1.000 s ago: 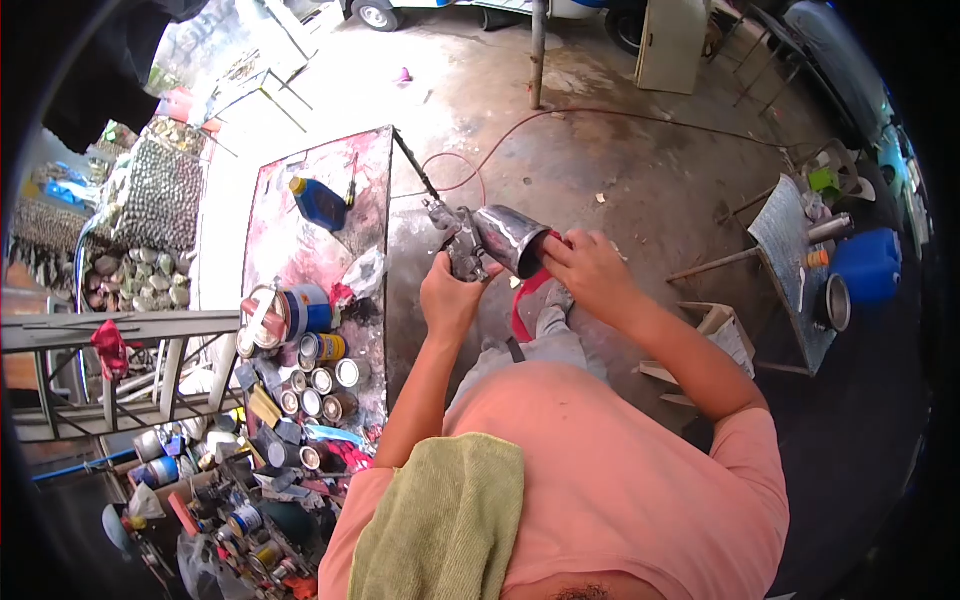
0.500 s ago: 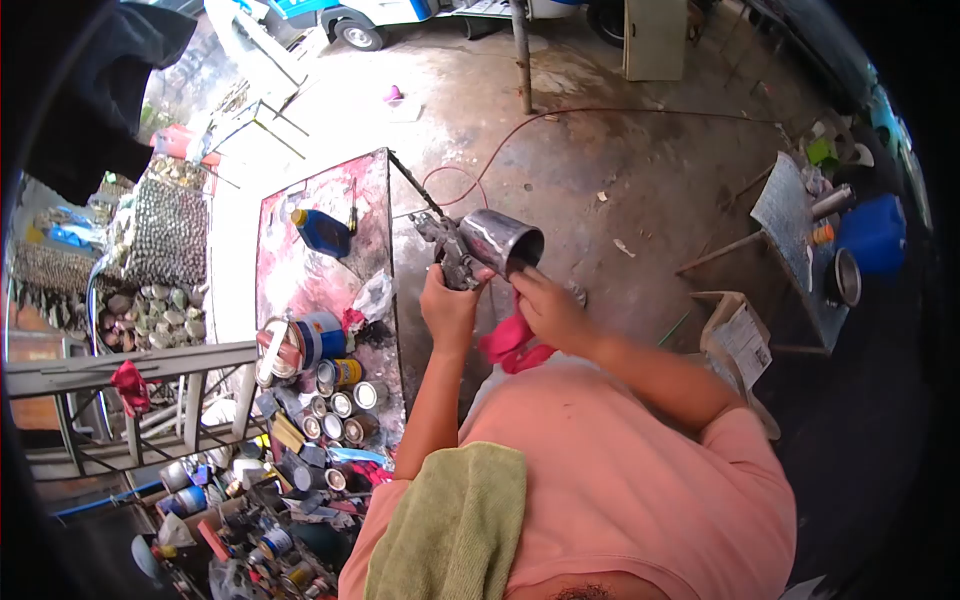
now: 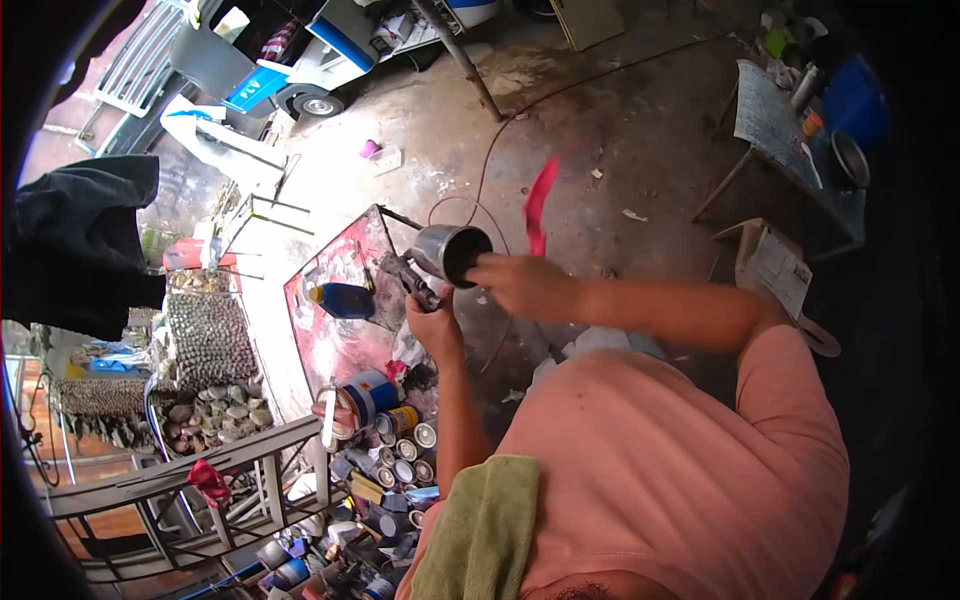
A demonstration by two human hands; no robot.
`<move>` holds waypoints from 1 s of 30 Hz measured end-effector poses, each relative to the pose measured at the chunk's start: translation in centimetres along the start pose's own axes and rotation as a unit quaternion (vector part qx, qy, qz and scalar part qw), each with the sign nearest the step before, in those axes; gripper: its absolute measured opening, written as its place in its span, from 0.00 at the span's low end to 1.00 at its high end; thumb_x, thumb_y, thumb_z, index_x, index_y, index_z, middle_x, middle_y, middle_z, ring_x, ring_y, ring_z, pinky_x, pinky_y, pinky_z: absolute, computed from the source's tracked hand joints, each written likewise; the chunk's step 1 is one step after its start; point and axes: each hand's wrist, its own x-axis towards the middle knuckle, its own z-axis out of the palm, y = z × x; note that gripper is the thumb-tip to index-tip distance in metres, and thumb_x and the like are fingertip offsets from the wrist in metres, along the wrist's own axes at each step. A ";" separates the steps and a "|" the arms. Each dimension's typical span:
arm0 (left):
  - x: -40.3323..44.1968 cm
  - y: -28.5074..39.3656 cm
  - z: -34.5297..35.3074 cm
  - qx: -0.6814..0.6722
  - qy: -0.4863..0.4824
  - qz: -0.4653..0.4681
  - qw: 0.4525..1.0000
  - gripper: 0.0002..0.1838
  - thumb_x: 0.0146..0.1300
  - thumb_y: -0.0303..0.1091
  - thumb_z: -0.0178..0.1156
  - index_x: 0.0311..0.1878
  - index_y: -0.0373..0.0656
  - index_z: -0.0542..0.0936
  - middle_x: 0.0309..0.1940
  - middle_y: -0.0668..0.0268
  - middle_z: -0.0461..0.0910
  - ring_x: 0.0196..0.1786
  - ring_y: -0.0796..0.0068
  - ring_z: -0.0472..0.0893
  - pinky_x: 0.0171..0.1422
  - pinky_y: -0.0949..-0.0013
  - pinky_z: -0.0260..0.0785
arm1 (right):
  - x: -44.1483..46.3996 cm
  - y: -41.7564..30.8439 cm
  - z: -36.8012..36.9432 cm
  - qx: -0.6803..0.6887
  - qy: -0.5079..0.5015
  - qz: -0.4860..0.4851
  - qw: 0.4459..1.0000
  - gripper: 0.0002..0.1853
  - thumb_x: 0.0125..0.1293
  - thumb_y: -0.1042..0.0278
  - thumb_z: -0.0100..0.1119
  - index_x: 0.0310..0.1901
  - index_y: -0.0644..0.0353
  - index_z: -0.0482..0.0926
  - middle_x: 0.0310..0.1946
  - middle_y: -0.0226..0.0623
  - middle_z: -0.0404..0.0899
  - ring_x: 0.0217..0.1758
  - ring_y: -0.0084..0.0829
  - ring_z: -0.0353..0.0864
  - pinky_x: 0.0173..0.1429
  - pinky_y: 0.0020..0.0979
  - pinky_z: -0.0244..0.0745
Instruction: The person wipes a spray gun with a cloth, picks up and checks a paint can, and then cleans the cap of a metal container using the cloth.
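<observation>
My left hand is wrapped around a dark, grimy spray gun in front of my body. Beside the gun, a metal cup lies tilted, its open mouth facing right towards me. My right hand is closed, with its fingertips at the rim of the cup. A red cloth, blurred by motion, flares up from behind the right hand, which appears to grip it; the grip itself is hidden.
Left of my hands is a paint-stained table with a blue bottle and several paint cans. A ladder lies at lower left. A red hose crosses the floor. On the right are a metal-topped stand and a cardboard box.
The red cloth has swung from below my right hand to above it. Both hands and the cup have shifted left in view as the camera turned.
</observation>
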 end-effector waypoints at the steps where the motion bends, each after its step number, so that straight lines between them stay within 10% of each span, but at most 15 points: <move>1: 0.3 0.0 -0.1 -0.030 0.006 0.027 0.999 0.21 0.60 0.40 0.75 0.38 0.37 0.73 0.31 0.70 0.73 0.34 0.76 0.68 0.40 0.70 0.64 | 0.4 -0.8 0.6 0.095 0.055 0.036 0.993 0.16 0.60 0.74 0.54 0.50 0.60 0.80 0.50 0.44 0.79 0.49 0.45 0.83 0.53 0.44 0.79; 5: 1.9 0.9 -1.0 -0.047 0.028 0.126 0.990 0.21 0.63 0.41 0.72 0.40 0.37 0.72 0.32 0.71 0.70 0.36 0.77 0.66 0.42 0.71 0.63 | 1.7 -3.4 -0.7 0.012 0.041 -0.062 0.997 0.18 0.60 0.74 0.53 0.54 0.62 0.77 0.56 0.47 0.78 0.48 0.45 0.85 0.48 0.40 0.83; 11: 2.3 3.0 -1.8 -0.041 0.018 0.144 0.989 0.22 0.59 0.40 0.76 0.41 0.38 0.73 0.32 0.73 0.71 0.35 0.78 0.68 0.41 0.75 0.62 | 5.2 -2.3 -5.2 -0.245 -0.218 -0.072 0.942 0.12 0.55 0.70 0.63 0.42 0.61 0.82 0.39 0.44 0.86 0.34 0.43 0.88 0.35 0.42 0.83; 17: 1.0 2.5 -0.8 0.048 0.040 0.186 0.981 0.21 0.56 0.36 0.78 0.38 0.39 0.73 0.31 0.73 0.72 0.34 0.79 0.69 0.40 0.73 0.65 | 3.9 1.4 -0.7 -0.249 -0.128 -0.068 0.958 0.09 0.53 0.72 0.62 0.37 0.61 0.83 0.29 0.45 0.85 0.34 0.44 0.88 0.33 0.41 0.82; 20: -0.8 2.8 -0.3 0.121 0.042 0.131 0.983 0.22 0.52 0.38 0.80 0.37 0.39 0.74 0.29 0.70 0.74 0.33 0.75 0.70 0.40 0.69 0.67 | 2.6 0.4 -0.3 -0.159 -0.224 0.043 0.961 0.12 0.55 0.76 0.58 0.42 0.61 0.82 0.31 0.39 0.84 0.31 0.36 0.86 0.32 0.35 0.78; 23: -2.1 0.8 0.7 0.099 0.046 0.103 0.989 0.25 0.50 0.44 0.81 0.37 0.38 0.76 0.28 0.62 0.79 0.31 0.67 0.75 0.38 0.63 0.69 | 1.7 0.0 0.3 0.417 -0.160 0.315 0.837 0.16 0.56 0.76 0.57 0.48 0.62 0.79 0.35 0.33 0.81 0.36 0.27 0.81 0.40 0.29 0.77; 27: -2.6 -0.2 0.7 0.112 0.061 0.080 0.989 0.30 0.47 0.51 0.81 0.36 0.37 0.77 0.27 0.52 0.82 0.29 0.52 0.81 0.36 0.57 0.71 | -1.2 -1.3 1.1 0.480 -0.114 0.303 0.816 0.21 0.60 0.78 0.54 0.57 0.61 0.76 0.42 0.31 0.78 0.42 0.24 0.78 0.47 0.25 0.74; 30: -2.7 1.6 -0.5 0.155 0.032 0.001 0.987 0.31 0.46 0.53 0.81 0.36 0.36 0.77 0.29 0.51 0.83 0.31 0.51 0.82 0.37 0.57 0.72 | -4.0 2.5 1.8 -0.048 0.002 -0.056 0.997 0.23 0.60 0.75 0.59 0.59 0.58 0.76 0.51 0.37 0.79 0.42 0.34 0.82 0.44 0.32 0.78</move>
